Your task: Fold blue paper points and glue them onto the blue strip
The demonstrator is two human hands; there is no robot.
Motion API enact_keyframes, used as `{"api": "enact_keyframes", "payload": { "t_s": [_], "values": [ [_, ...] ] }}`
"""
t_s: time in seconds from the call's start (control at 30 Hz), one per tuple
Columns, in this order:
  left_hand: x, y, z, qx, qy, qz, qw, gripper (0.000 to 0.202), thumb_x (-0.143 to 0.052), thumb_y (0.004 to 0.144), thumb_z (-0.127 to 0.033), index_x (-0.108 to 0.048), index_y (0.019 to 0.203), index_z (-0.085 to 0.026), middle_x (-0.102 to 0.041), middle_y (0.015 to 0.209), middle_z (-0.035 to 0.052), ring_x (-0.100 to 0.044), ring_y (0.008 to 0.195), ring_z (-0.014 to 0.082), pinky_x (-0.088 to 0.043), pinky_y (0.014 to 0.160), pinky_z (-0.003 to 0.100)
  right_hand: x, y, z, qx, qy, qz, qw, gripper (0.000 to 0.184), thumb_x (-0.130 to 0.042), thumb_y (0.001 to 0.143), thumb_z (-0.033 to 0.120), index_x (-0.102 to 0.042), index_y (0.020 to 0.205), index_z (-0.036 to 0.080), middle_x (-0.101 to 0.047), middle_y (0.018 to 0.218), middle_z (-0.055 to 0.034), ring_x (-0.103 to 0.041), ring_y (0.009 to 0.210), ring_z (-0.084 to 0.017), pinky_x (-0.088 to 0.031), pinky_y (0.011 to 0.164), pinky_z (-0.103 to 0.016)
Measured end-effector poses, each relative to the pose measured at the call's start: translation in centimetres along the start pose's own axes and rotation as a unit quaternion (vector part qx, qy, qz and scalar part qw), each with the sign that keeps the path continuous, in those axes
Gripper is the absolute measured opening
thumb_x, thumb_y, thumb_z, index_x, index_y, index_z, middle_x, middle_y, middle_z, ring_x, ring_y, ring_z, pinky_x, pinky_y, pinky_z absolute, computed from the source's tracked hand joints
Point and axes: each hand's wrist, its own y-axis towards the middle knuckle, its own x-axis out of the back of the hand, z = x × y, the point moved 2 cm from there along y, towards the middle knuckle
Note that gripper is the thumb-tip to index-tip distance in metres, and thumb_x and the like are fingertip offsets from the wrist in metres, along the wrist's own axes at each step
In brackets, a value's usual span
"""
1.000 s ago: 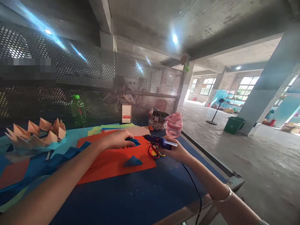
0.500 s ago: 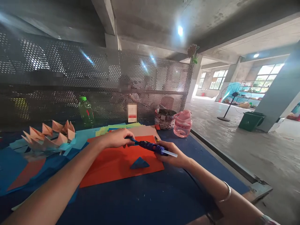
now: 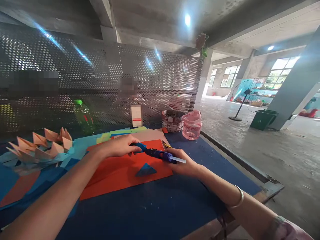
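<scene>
My right hand (image 3: 183, 161) is wrapped round a dark blue glue gun (image 3: 157, 154), with a clear glue stick (image 3: 178, 160) poking out of its near end. The gun's nozzle points left, against or very close to a small piece of blue folded paper (image 3: 140, 146). That piece is pinched in the fingers of my left hand (image 3: 126, 146). Under both hands lies an orange-red sheet (image 3: 105, 178). A blue paper triangle (image 3: 146, 169) rests on the sheet, near its front edge.
A ring of peach folded-paper points (image 3: 47, 145) stands at left among blue sheets. Behind are a green-capped bottle (image 3: 83, 116), a woven basket (image 3: 172, 121) and a pink jug (image 3: 192, 126). A pencil (image 3: 166, 144) lies beyond my right hand. A perforated metal screen (image 3: 155, 80) closes off the back.
The whole view has shifted slightly, so everything sits a little further left and up. Both hands keep their holds, with the glue gun's tip still at the blue folded paper.
</scene>
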Motion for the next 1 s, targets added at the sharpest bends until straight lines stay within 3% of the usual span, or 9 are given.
{"api": "enact_keyframes", "payload": {
  "t_s": [0.4,0.6,1.0],
  "values": [
    [-0.31,0.17,-0.86,-0.017,0.04,0.007,0.999,0.026,-0.046,0.08,-0.036,-0.065,0.081,-0.019,-0.068,0.076,0.0027,-0.062,0.069,0.0177,-0.038,0.059,0.024,0.0,0.15,-0.07,0.011,-0.034,-0.005,0.999,0.004,-0.055,0.076,0.017,-0.053,0.08,0.016,-0.05,0.07,0.0032,-0.041,0.059,-0.008,-0.032,0.056,-0.019],
    [-0.36,0.14,-0.9,-0.021,0.02,0.012,0.999,0.026,-0.046,0.08,-0.038,-0.064,0.081,-0.019,-0.068,0.075,0.0026,-0.063,0.07,0.0176,-0.039,0.059,0.024,0.09,0.14,0.14,0.007,-0.043,-0.012,0.999,0.02,-0.059,0.08,0.035,-0.054,0.079,0.016,-0.051,0.071,0.0027,-0.041,0.06,-0.008,-0.033,0.056,-0.02],
    [-0.38,0.14,-0.52,-0.015,0.002,0.0,1.0,0.027,-0.049,0.078,-0.04,-0.066,0.085,-0.021,-0.069,0.077,0.0028,-0.063,0.07,0.0177,-0.039,0.058,0.024,0.24,0.14,0.68,0.011,-0.051,-0.015,0.999,0.021,-0.059,0.081,0.036,-0.055,0.077,0.016,-0.053,0.071,0.002,-0.04,0.059,-0.008,-0.033,0.056,-0.021]
  ]
}}
